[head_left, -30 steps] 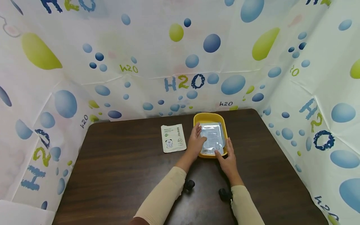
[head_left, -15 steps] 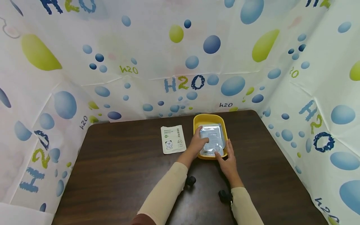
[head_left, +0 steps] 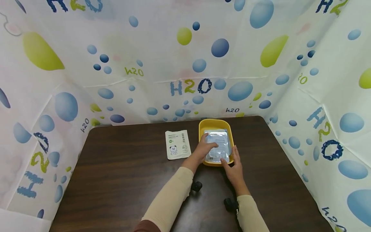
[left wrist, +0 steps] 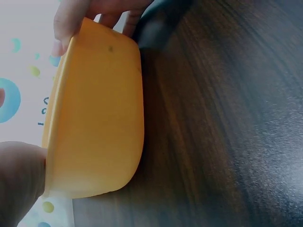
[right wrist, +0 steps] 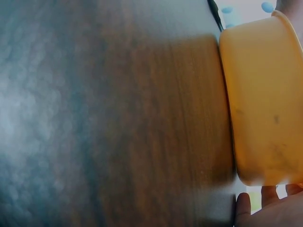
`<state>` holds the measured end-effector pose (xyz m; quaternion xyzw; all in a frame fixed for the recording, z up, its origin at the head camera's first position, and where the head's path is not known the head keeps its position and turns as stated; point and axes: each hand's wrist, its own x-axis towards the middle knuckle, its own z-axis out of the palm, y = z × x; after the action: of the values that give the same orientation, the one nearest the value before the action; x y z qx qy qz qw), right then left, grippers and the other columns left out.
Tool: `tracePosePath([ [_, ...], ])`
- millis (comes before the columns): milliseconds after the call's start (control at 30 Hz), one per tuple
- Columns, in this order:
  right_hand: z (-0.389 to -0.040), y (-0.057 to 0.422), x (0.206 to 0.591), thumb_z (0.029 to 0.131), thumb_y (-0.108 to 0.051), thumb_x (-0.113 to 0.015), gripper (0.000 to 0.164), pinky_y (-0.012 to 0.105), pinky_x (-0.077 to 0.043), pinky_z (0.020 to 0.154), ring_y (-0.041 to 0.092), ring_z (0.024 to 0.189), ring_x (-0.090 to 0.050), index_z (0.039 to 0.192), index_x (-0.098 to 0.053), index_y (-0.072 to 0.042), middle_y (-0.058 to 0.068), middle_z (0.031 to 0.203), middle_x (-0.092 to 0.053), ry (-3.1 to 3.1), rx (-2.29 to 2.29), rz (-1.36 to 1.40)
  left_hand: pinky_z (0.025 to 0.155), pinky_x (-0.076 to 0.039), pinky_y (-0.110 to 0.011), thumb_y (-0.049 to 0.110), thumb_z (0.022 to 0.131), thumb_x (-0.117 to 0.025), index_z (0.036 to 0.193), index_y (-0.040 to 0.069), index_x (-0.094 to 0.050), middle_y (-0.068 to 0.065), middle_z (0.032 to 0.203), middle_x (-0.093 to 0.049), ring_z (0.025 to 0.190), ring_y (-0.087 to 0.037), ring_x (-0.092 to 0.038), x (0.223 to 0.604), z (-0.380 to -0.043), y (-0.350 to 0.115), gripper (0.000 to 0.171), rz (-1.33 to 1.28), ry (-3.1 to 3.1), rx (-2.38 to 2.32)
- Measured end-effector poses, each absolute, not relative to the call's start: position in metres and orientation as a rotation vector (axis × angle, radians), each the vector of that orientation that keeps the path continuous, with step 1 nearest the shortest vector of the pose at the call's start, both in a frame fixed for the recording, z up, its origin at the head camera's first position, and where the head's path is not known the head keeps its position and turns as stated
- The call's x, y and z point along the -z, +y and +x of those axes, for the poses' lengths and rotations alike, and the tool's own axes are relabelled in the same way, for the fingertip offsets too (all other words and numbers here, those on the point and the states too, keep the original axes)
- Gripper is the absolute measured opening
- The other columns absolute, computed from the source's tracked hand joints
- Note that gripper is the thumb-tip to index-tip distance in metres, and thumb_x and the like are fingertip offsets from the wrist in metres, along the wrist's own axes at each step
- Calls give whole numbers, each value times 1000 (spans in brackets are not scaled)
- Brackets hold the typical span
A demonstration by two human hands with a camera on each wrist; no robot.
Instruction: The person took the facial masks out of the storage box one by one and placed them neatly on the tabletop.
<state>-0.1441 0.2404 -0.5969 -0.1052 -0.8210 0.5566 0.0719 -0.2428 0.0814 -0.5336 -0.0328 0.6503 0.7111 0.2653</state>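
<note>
A yellow plastic tub (head_left: 215,122) stands near the table's far edge, holding a silvery-blue flat packet (head_left: 222,138). My left hand (head_left: 202,150) reaches over the tub's left rim and grips the packet, its thumb lying across the top; most of its fingers are hidden. My right hand (head_left: 234,167) grips the tub's near right corner, thumb at the rim and fingers along the outside wall. In the left wrist view, the right hand's thumb (left wrist: 66,26) presses the rim. The right wrist view shows its fingertips (right wrist: 244,203) below the wall.
A white-green pouch (head_left: 178,145) with a cartoon bear lies flat to the left of the tub. The dark wooden table (head_left: 121,180) meets a bubble-patterned sheet (head_left: 156,48) at the back and sides. A camera sits on each wrist.
My left hand has moved farther right over the tub, its raised fingers coming down onto the packet, which has shifted slightly left. The right hand stays at the tub's corner.
</note>
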Motion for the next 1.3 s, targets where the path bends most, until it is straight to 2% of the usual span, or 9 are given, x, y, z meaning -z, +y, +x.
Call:
tracePosePath([
  [333, -145, 240, 594, 99, -33, -67, 86, 62, -8, 127, 31, 161, -4, 165, -14, -20, 1, 175, -4, -2476, -1662, -302, 118, -39, -53, 7, 93, -65, 159, 13, -33, -20, 158, -41, 129, -30, -53, 537, -240, 78, 74, 60, 1680, -2042],
  [467, -143, 239, 594, 99, -32, -67, 86, 61, -8, 127, 30, 161, -4, 165, -14, -20, 0, 174, -4, -2472, -1672, -302, 118, -37, -58, 5, 97, -60, 159, 10, -35, -25, 156, -43, 132, -38, -54, 538, -240, 74, 67, 137, 1567, -2084],
  [600, -144, 238, 594, 99, -30, -67, 86, 61, -9, 127, 31, 161, -4, 165, -14, -19, 1, 174, -4, -2465, -1676, -299, 118, -35, -61, 7, 100, -55, 160, 9, -33, -27, 157, -40, 140, -46, -46, 539, -241, 71, 64, 170, 1454, -2106],
  [700, -144, 239, 595, 99, -30, -68, 86, 61, -8, 127, 31, 161, -4, 165, -14, -19, 2, 174, -4, -2459, -1678, -295, 116, -37, -62, 8, 101, -54, 159, 9, -33, -26, 158, -39, 141, -48, -45, 541, -241, 71, 62, 175, 1428, -2119],
  [967, -146, 241, 597, 98, -31, -68, 86, 62, -9, 127, 31, 161, -6, 165, -16, -20, 0, 174, -5, -2465, -1655, -295, 109, -47, -59, 9, 101, -56, 155, 7, -41, -23, 155, -43, 130, -47, -54, 542, -239, 70, 56, 288, 1572, -2037],
  [1067, -146, 240, 597, 99, -31, -68, 86, 62, -10, 127, 31, 161, -6, 165, -16, -20, 0, 174, -5, -2470, -1655, -294, 99, -55, -51, 11, 100, -59, 156, 13, -41, -22, 151, -46, 124, -45, -59, 543, -239, 68, 59, 291, 1591, -2004],
  [1133, -145, 240, 597, 98, -31, -68, 85, 61, -9, 127, 31, 161, -6, 165, -16, -20, 0, 174, -5, -2468, -1660, -299, 83, -61, -41, 14, 100, -61, 157, 18, -40, -24, 145, -53, 115, -45, -64, 543, -239, 67, 61, 287, 1627, -1968],
  [1200, -145, 239, 596, 98, -31, -68, 86, 61, -9, 127, 31, 161, -6, 165, -15, -20, 0, 174, -5, -2469, -1661, -306, 71, -61, -34, 15, 100, -61, 157, 19, -40, -26, 140, -59, 110, -45, -68, 543, -238, 66, 62, 300, 1659, -1940],
  [1300, -144, 240, 595, 98, -30, -68, 86, 61, -9, 127, 31, 161, -6, 165, -15, -21, 0, 174, -5, -2468, -1659, -318, 66, -63, -37, 15, 100, -61, 157, 18, -40, -26, 138, -62, 109, -47, -70, 542, -237, 67, 61, 336, 1691, -1896],
])
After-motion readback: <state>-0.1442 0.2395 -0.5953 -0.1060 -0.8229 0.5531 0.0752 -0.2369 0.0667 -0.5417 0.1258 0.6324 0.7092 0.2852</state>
